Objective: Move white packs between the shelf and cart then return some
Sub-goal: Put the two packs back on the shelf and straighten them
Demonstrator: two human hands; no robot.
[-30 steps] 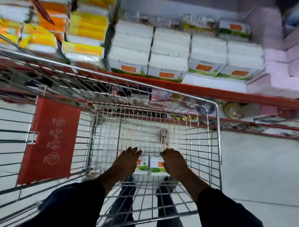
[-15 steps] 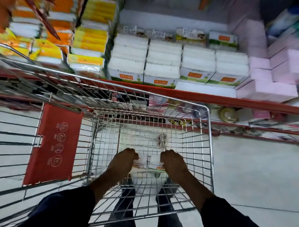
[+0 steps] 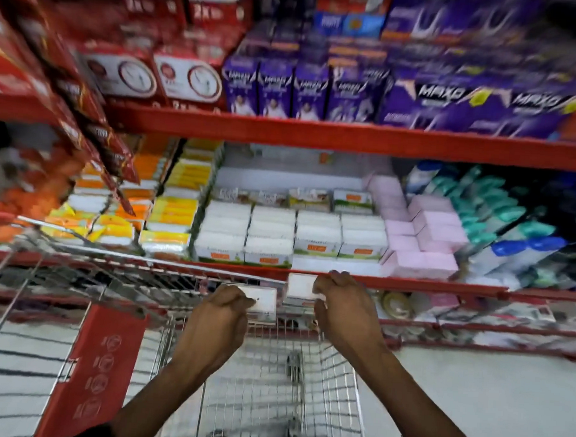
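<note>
- The left hand (image 3: pixel 216 327) is wrapped around one white pack (image 3: pixel 263 301). The fingers curl over its near side, and the pack sticks out past the fingertips to the right.
- The right hand (image 3: pixel 345 310) is wrapped around a second white pack (image 3: pixel 300 286). This pack sticks out to the left of the fingers.
- The two held packs sit side by side between the hands, almost touching. The right one is a bit higher and farther away than the left one.
- Both hands are up above the far end of the wire cart (image 3: pixel 272 399), just in front of the red edge of the shelf (image 3: pixel 425 285).
- Past the hands, on that shelf, sit rows of more white packs (image 3: pixel 292 233) with orange and green labels.
- A bare white patch of shelf (image 3: pixel 337 265) shows just beyond the right hand, at the front of the rows.
- Pink packs (image 3: pixel 424 237) are stacked to the right of the white ones, and yellow packs (image 3: pixel 176 213) to the left.
- The red flap (image 3: pixel 95 371) of the cart is down to the left of the left hand.
</note>
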